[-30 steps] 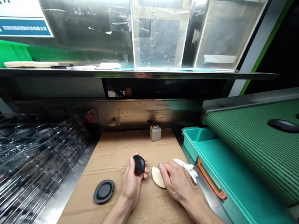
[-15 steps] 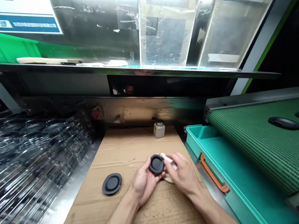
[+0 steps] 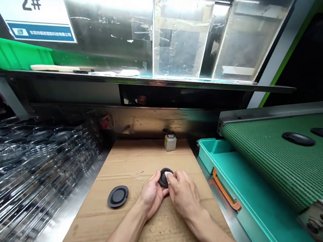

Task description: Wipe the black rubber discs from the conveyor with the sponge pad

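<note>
My left hand [image 3: 152, 194] is closed round the edge of a small round black part [image 3: 163, 182], which it holds up over the cardboard sheet [image 3: 132, 153]. A small white wiping cloth or pad [image 3: 168, 174] is pinched in my right hand [image 3: 182, 193] and pressed on the face of that part. The right fingers cover some of the part and most of the white piece. To the left of my hands, a second black disc-shaped part [image 3: 118, 196] with a raised rim lies flat on the cardboard.
A small white bottle [image 3: 170, 142] stands at the cardboard's far edge. Stacked clear plastic trays [image 3: 29, 174] fill the left. On the right, a green conveyor belt [image 3: 266, 153] carries two black parts [image 3: 298, 138] above a teal bin [image 3: 256, 216]. A metal shelf [image 3: 161, 83] crosses ahead.
My right hand has moved left, bringing the white piece from beside the black part onto its face. The left hand still holds the part. The view has shifted slightly.
</note>
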Demonstrator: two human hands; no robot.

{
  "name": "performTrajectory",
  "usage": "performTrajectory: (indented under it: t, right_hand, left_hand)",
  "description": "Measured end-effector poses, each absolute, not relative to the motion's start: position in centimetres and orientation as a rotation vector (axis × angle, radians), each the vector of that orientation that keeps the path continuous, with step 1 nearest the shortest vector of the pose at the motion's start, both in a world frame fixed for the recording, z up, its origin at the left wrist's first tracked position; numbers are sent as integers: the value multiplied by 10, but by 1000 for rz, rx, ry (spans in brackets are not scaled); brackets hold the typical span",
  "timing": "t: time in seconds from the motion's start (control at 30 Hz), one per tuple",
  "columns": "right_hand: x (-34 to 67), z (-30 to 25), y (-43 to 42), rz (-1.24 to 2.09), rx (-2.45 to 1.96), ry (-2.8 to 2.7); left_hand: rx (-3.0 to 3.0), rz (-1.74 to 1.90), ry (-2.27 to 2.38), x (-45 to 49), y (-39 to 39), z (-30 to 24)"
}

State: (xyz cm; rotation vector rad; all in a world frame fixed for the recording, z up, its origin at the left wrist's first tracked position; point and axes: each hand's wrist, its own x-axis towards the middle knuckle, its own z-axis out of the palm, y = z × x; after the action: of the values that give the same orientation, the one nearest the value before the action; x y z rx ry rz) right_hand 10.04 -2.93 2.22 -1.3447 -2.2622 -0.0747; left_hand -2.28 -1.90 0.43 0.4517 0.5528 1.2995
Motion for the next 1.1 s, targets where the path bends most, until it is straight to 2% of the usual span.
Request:
performTrajectory:
  t: [0.17, 0.77, 1.0, 1.1]
  right_hand:
    - [97, 27, -24, -60, -1181, -2387]
    - [96, 22, -20, -376, -1450, -2315]
    - [82, 22, -43, -271, -1150, -2463]
    - [84, 21, -37, -240, -1204, -2395]
  left_hand:
    - [372, 1329, 599, -24, -20, 4]
    - [487, 1376, 613, -21, -21, 2]
    - [401, 1367, 620, -23, -20, 1]
    - [407, 1403, 608, -22, -21, 3]
